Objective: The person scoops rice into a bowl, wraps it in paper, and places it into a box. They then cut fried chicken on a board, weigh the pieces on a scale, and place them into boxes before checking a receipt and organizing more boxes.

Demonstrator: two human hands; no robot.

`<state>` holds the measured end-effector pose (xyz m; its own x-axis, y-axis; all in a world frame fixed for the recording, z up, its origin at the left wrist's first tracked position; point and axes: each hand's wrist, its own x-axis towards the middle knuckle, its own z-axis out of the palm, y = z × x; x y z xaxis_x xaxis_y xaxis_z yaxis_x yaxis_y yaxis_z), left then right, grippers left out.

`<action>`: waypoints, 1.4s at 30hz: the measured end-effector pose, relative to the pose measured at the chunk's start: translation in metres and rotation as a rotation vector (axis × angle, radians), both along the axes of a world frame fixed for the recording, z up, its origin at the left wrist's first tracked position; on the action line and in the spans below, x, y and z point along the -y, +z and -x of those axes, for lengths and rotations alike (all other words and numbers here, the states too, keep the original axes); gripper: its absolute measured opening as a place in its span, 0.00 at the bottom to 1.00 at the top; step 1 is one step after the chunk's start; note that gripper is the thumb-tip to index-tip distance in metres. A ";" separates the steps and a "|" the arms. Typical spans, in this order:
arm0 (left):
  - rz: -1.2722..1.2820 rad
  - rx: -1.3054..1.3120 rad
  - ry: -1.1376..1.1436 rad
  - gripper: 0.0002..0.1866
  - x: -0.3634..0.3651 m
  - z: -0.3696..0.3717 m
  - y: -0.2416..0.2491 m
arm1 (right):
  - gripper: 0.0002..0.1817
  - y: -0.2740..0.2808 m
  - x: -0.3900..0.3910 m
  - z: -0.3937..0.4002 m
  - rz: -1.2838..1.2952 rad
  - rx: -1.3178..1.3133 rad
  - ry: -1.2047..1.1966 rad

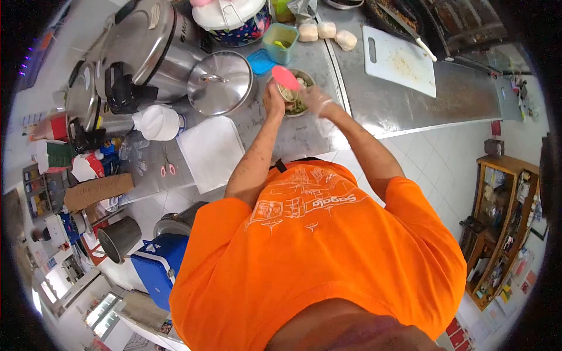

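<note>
My left hand (273, 100) is closed at the left side of a metal bowl (307, 77), with a small pale rounded thing (287, 93) at its fingers; what exactly it grips I cannot tell. Greenish, chunky food (299, 105) shows in the bowl. A pink oval plastic piece (285, 77) overlaps the bowl between my hands. My right hand (316, 100), in a clear plastic glove, is over the bowl's right side, its fingers smeared by motion. Just behind the bowl stands a translucent green tub (280, 44) beside a blue lid (261, 61).
Several pale dough-like pieces (326, 30) lie at the back. A white cutting board (400, 61) with crumbs and a knife (426, 49) is to the right. Left are a lidded steel pot (219, 85), white paper (211, 149), scissors (168, 167) and large pressure cookers (140, 50).
</note>
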<state>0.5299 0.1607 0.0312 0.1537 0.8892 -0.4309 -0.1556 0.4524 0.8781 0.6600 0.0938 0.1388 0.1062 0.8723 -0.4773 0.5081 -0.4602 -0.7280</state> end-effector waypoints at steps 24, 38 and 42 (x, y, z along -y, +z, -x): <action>0.294 0.353 -0.077 0.29 -0.007 0.036 0.024 | 0.25 -0.089 0.004 0.013 -0.348 0.121 -0.018; -0.289 -0.917 0.416 0.25 0.069 0.283 -0.030 | 0.23 -0.051 0.005 0.028 -0.009 0.642 0.087; -0.287 -1.372 0.010 0.31 0.069 0.271 -0.026 | 0.21 -0.042 0.012 0.034 -0.277 0.710 0.010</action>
